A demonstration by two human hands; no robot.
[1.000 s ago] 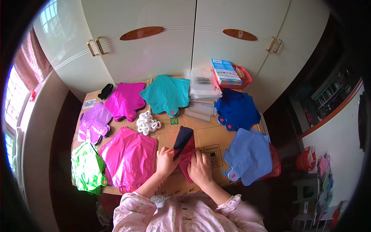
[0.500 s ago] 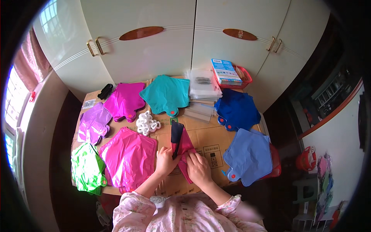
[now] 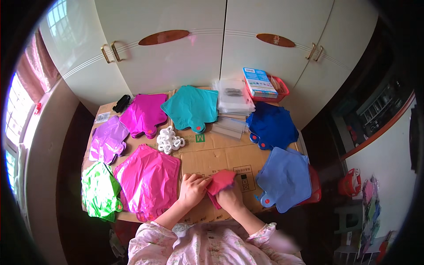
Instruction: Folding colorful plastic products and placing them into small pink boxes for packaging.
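Over the front middle of the cardboard, my left hand (image 3: 193, 189) is closed with its fingertips pinching the left edge of a folded foil balloon (image 3: 221, 181), reddish pink with a dark bluish edge. My right hand (image 3: 230, 198) holds the same balloon from the right; the raised flap covers most of its fingers. A narrow pink strip of the balloon hangs down between my hands. Left of them lies a stack of flat pink foil balloons (image 3: 148, 181), and to the right a pale blue stack (image 3: 285, 179) with a red dot on its tab.
More flat balloon stacks ring the cardboard (image 3: 207, 157): green (image 3: 100, 190), lilac (image 3: 108, 139), magenta (image 3: 143, 114), teal (image 3: 191, 106) and dark blue (image 3: 274, 126). White rings (image 3: 168, 140) are heaped left of centre. Clear plastic bags (image 3: 232, 99) and a red basket (image 3: 282, 90) stand near the cabinet.
The long folded piece that stood upright between my hands is now doubled over into a shorter bundle. My right hand has gone behind the raised flap; the dark strip is mostly out of sight.
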